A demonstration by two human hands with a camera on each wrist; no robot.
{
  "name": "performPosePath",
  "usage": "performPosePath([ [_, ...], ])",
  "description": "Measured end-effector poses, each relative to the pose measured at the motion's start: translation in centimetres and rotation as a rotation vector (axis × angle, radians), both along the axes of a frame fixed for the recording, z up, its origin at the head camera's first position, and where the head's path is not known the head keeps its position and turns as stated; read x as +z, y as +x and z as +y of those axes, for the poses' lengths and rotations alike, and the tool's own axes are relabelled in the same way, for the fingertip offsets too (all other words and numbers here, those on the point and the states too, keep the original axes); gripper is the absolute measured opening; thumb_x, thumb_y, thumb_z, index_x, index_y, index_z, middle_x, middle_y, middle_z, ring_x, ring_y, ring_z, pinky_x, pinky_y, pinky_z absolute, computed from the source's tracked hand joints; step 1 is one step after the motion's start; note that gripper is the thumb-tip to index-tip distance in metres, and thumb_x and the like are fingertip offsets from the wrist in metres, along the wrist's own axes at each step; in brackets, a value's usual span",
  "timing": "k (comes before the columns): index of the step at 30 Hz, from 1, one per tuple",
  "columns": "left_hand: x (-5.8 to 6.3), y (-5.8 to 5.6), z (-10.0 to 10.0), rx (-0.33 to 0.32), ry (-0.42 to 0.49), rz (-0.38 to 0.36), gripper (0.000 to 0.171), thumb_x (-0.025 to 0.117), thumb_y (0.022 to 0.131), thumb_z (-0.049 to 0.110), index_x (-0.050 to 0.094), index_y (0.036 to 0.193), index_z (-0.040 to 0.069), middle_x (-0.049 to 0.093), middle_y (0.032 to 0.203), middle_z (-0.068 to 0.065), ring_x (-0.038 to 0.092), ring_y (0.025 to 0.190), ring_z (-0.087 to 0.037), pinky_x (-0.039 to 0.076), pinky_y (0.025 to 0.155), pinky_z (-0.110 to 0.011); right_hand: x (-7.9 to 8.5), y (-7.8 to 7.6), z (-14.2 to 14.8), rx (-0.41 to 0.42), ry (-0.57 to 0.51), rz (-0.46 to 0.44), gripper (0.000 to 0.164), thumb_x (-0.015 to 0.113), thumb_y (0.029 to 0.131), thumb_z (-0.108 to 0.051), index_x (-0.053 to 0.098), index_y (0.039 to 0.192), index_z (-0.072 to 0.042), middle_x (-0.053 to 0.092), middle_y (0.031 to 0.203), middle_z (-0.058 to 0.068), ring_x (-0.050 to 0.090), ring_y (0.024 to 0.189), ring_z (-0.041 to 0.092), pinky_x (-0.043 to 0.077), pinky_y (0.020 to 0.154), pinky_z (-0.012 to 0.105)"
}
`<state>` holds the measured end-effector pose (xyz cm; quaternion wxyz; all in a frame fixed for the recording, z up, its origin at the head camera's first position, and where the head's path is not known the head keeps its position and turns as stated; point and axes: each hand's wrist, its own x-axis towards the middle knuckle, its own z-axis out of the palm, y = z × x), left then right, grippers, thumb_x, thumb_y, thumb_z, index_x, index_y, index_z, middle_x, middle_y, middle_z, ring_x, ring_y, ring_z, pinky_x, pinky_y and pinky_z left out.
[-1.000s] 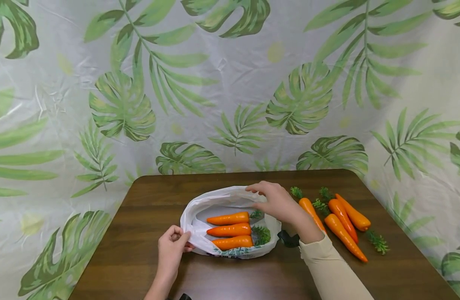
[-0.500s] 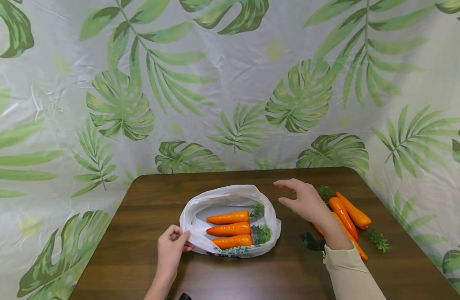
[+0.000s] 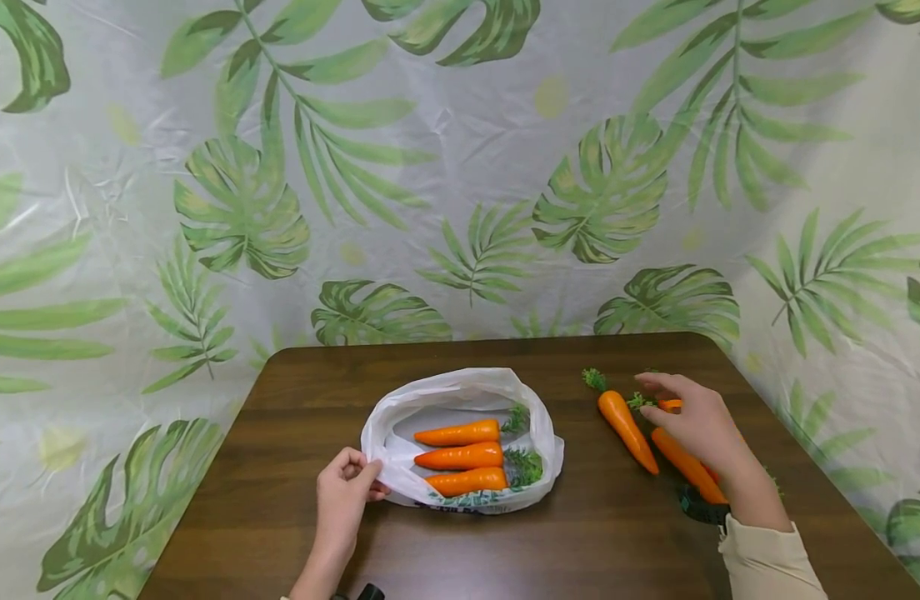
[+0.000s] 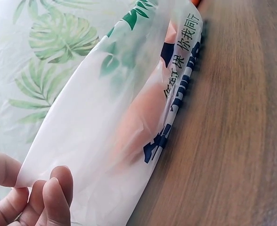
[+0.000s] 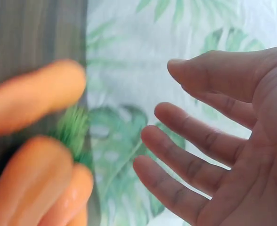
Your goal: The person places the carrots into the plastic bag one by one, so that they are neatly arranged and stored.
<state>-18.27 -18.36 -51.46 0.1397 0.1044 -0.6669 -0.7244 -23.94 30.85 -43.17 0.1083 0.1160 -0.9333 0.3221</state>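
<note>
My left hand (image 3: 343, 497) pinches the left rim of a white plastic bag (image 3: 538, 492), thumb against fingers, as the left wrist view also shows. Inside the bag lie three orange carrots (image 3: 460, 457) side by side, tips to the left and green tops to the right. My right hand (image 3: 696, 421) hovers above the pile of carrots on the right, holding nothing. In the right wrist view its fingers (image 5: 185, 165) are spread and loosely bent, apart from the carrots (image 5: 32, 183). The hand and wrist hide part of that pile in the head view.
One loose carrot (image 3: 627, 429) lies left of the right hand, its green top toward the back. Another carrot (image 3: 681, 454) shows partly under the hand. The brown wooden table (image 3: 310, 400) ends at a leaf-print backdrop (image 3: 475, 167).
My right hand has moved right, from over the bag to above the carrot pile, uncovering the bag's right side. The left hand keeps its grip on the rim.
</note>
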Motion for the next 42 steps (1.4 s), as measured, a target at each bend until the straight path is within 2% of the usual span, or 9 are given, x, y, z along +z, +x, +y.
performPosePath([
  [3,0.0,-0.1,0.0,0.005,-0.004,0.0,0.018,0.07,0.087,-0.006,0.053,0.086,-0.007,0.06,0.068,-0.014,0.066,0.052,-0.026,0.058,0.05,-0.031,-0.7,0.1,1.8,-0.037,0.023,0.003,0.049,0.071,0.095,-0.026,0.057,0.14,-0.013,0.063,0.127,0.019,0.06,0.112,0.046,0.054,0.082,0.059],
  [9,0.0,-0.1,0.0,0.003,-0.001,0.004,0.018,0.07,0.087,-0.005,0.053,0.086,-0.008,0.06,0.067,-0.015,0.066,0.052,-0.026,0.058,0.05,-0.031,-2.6,0.1,5.0,-0.101,0.07,0.052,0.049,0.074,0.092,-0.02,0.059,0.137,-0.009,0.065,0.123,0.023,0.062,0.107,0.046,0.053,0.078,0.061],
  [14,-0.1,0.1,-0.1,-0.005,0.012,0.003,0.018,0.07,0.087,-0.006,0.052,0.086,-0.007,0.06,0.067,-0.013,0.066,0.052,-0.025,0.058,0.049,-0.03,-4.3,0.0,7.4,-0.156,0.078,0.044,0.049,0.073,0.093,-0.023,0.058,0.137,-0.007,0.065,0.123,0.026,0.061,0.106,0.047,0.051,0.076,0.061],
  [22,-0.2,0.2,-0.1,-0.002,0.002,-0.011,0.019,0.071,0.087,-0.004,0.053,0.086,-0.007,0.06,0.068,-0.016,0.067,0.053,-0.027,0.059,0.051,-0.031,-6.5,-0.5,9.7,-0.191,0.107,0.045,0.048,0.073,0.092,-0.022,0.059,0.134,-0.002,0.064,0.122,0.029,0.061,0.104,0.05,0.048,0.075,0.062],
  [29,0.1,0.0,-0.1,-0.001,0.0,0.006,0.018,0.071,0.087,-0.005,0.053,0.087,-0.009,0.06,0.068,-0.017,0.067,0.053,-0.028,0.059,0.051,-0.031,-7.2,-0.8,10.8,-0.203,0.159,0.015,0.049,0.073,0.091,-0.021,0.059,0.133,-0.001,0.065,0.12,0.029,0.061,0.102,0.048,0.048,0.073,0.06],
  [36,0.4,0.1,0.0,0.0,-0.008,0.005,0.017,0.07,0.087,-0.005,0.053,0.085,-0.008,0.061,0.067,-0.015,0.066,0.053,-0.026,0.058,0.05,-0.03,-7.7,-0.5,11.3,-0.229,0.185,-0.006,0.048,0.076,0.088,-0.024,0.062,0.128,-0.001,0.067,0.114,0.027,0.063,0.095,0.045,0.047,0.068,0.054],
  [42,0.5,0.3,0.0,0.0,-0.017,0.013,0.017,0.07,0.087,-0.005,0.054,0.084,-0.007,0.061,0.067,-0.015,0.066,0.053,-0.026,0.058,0.05,-0.03,-8.2,-0.3,11.7,-0.27,0.21,-0.041,0.052,0.076,0.087,-0.03,0.061,0.128,-0.001,0.065,0.11,0.031,0.061,0.09,0.047,0.045,0.061,0.049],
])
